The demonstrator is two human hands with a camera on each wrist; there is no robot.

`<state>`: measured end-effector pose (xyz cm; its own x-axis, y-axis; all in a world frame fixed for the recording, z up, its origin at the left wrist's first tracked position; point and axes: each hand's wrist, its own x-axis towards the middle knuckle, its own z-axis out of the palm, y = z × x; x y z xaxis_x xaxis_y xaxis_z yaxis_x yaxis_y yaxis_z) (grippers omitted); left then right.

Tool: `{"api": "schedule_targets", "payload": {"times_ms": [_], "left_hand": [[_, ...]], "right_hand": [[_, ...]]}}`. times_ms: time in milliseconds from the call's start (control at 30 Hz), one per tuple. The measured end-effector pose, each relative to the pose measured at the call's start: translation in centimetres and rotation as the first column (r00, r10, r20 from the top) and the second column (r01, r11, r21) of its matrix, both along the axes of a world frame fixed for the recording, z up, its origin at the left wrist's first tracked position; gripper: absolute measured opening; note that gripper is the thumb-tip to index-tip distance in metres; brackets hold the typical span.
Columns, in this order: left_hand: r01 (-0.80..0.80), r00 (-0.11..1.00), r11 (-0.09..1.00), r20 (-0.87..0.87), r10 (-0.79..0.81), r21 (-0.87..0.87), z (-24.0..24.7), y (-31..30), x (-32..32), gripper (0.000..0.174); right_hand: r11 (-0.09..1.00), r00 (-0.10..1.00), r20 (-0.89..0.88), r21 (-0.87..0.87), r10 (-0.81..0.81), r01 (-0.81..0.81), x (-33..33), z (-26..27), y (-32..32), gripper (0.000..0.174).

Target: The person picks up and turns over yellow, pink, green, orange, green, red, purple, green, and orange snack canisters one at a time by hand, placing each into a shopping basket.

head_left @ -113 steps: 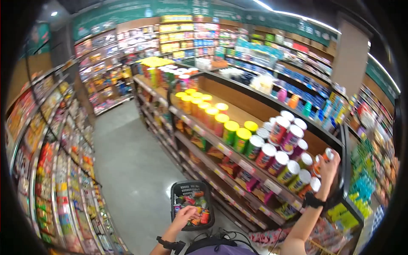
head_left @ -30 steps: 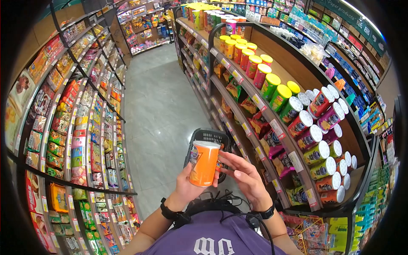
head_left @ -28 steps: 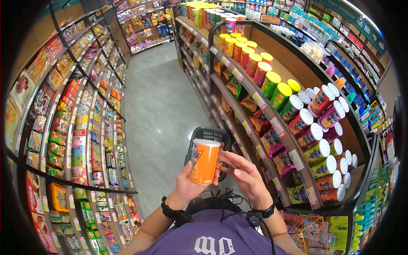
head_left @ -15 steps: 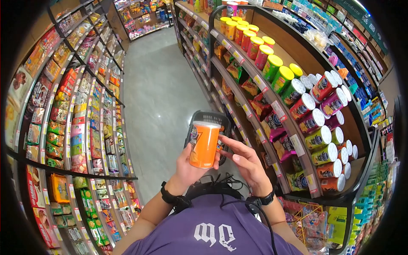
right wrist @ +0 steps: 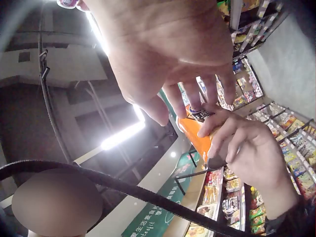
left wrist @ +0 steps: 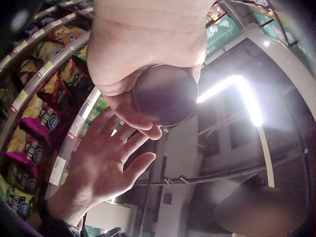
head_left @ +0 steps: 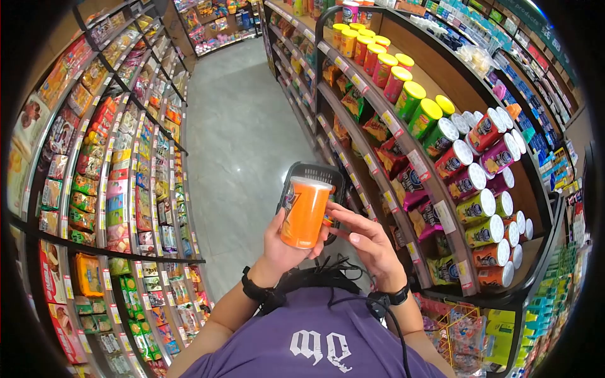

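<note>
My left hand (head_left: 282, 247) grips an orange chip canister (head_left: 307, 213) with a white lid, held upright in front of my chest. In the left wrist view, the canister's round base (left wrist: 166, 95) faces the camera, with fingers curled round its side. My right hand (head_left: 370, 246) is beside it with fingers extended toward the canister, holding nothing. From the right wrist view, its straight fingers reach close to the left hand (right wrist: 252, 148) and the orange side of the canister. Behind the canister, a black basket (head_left: 315, 170) stands on the floor, mostly hidden.
On the right, a shelf unit (head_left: 444, 211) bears rows of chip canisters with yellow and white lids, and chip bags (head_left: 413, 179) below. Packed snack shelves (head_left: 120, 189) line the left. A grey floor aisle (head_left: 230, 113) runs between them. A black cable (head_left: 378, 302) hangs across my shirt.
Earlier my right hand was on an orange canister at the shelf's right end, my left hand over the basket. Now the left hand holds such a canister; over the last second both hands barely move.
</note>
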<state>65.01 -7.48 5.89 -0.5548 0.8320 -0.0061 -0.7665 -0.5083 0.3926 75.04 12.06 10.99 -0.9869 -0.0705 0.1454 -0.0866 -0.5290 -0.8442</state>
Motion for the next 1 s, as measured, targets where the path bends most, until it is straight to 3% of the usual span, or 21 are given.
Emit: {"api": "schedule_targets", "payload": {"times_ms": [233, 1000], "left_hand": [[-0.004, 0.998, 0.996, -0.065, -0.002, -0.086, 0.25, 0.15, -0.03, 0.082], [0.031, 0.999, 0.999, -0.040, -0.033, -0.039, -0.43, -0.05, -0.42, 0.080]], "right_hand": [[1.000, 1.000, 0.004, 0.027, -0.011, 0.011, -0.01, -0.40, 0.02, 0.046], [1.000, 0.999, 0.033, -0.015, 0.001, -0.001, -0.31, -0.78, 0.08, 0.044]]}}
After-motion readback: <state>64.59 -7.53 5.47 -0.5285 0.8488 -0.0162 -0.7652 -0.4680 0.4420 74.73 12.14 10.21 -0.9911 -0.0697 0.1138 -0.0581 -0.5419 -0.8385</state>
